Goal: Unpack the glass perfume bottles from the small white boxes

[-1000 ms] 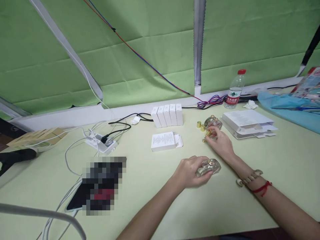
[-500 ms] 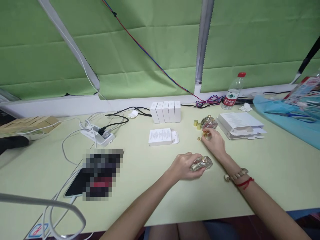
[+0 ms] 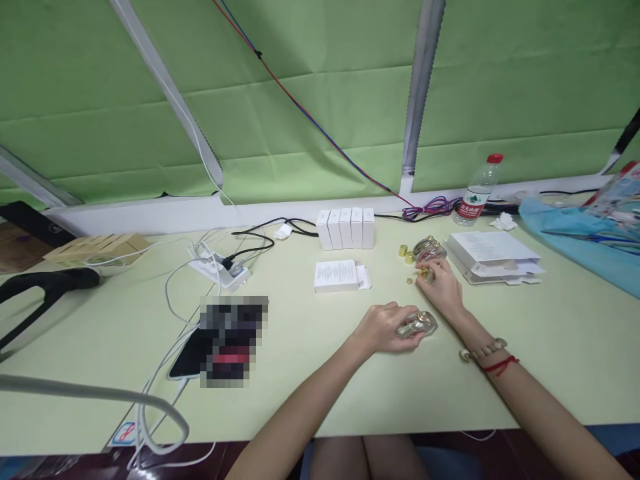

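My left hand [image 3: 385, 328] is closed around a clear glass bottle [image 3: 419, 325] with a gold collar, lying on the pale green table [image 3: 310, 360]. My right hand [image 3: 443, 285] reaches further back and pinches a small gold cap [image 3: 424, 273] among loose gold caps [image 3: 403, 251]. A second glass bottle [image 3: 431, 250] lies just beyond its fingertips. The wrist carries a bead bracelet and a red string.
A flat white box [image 3: 337, 275] lies left of the caps, with a row of upright white boxes [image 3: 347, 228] behind it. A stack of flat white cartons [image 3: 491, 253], a water bottle [image 3: 477, 191], a power strip [image 3: 220, 270] with cables and a tablet [image 3: 200, 353] share the table.
The view has shifted and pulled back a little. Both hands stay in nearly the same places, the left on the bottle, the right at the gold caps.
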`<state>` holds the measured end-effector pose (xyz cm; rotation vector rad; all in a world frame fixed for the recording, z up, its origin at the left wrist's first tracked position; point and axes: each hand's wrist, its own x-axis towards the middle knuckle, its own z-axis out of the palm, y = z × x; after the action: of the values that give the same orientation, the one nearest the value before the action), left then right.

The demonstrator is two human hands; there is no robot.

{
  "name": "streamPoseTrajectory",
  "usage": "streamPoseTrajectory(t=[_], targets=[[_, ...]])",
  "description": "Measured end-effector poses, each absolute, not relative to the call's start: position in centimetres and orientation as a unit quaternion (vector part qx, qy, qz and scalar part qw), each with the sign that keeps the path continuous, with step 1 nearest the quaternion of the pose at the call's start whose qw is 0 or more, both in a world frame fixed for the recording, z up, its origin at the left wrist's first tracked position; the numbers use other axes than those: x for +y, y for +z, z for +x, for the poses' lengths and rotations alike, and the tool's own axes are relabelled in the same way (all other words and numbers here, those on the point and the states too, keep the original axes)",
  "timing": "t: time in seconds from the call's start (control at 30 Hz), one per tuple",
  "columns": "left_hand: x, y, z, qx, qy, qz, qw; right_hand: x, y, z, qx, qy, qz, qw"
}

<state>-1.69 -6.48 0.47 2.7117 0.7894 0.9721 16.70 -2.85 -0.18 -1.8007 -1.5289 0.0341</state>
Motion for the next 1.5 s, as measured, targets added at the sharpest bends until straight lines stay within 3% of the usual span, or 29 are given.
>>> streamPoseTrajectory(t=[0.53, 0.8, 1.17, 1.4, 1.5], targets=[[-5.4, 1.6, -2.1, 0.439, 0.28, 0.846, 0.116, -2.9, 0.9, 15.5, -0.594, 0.011, -0.69, 0.413], [-5.3, 2.0, -1.1, 0.543, 0.267, 0.791, 0.088, -2.9, 1.0, 15.6, -0.684, 0.057, -0.666, 0.293], [-2.6, 0.6, 1.6, 0.531, 0.271, 0.8, 0.075, -2.3, 1.0, 18.0, -0.614, 0.04, -0.741, 0.269], [-1.4, 0.9, 2.5, 0.491, 0.305, 0.805, 0.13, -2.5, 2.0, 18.4, -0.584, 0.011, -0.744, 0.324], [-1.6, 1.1, 2.3, 0.492, 0.316, 0.795, 0.163, -2.8, 2.3, 18.5, -0.556, -0.012, -0.772, 0.308]])
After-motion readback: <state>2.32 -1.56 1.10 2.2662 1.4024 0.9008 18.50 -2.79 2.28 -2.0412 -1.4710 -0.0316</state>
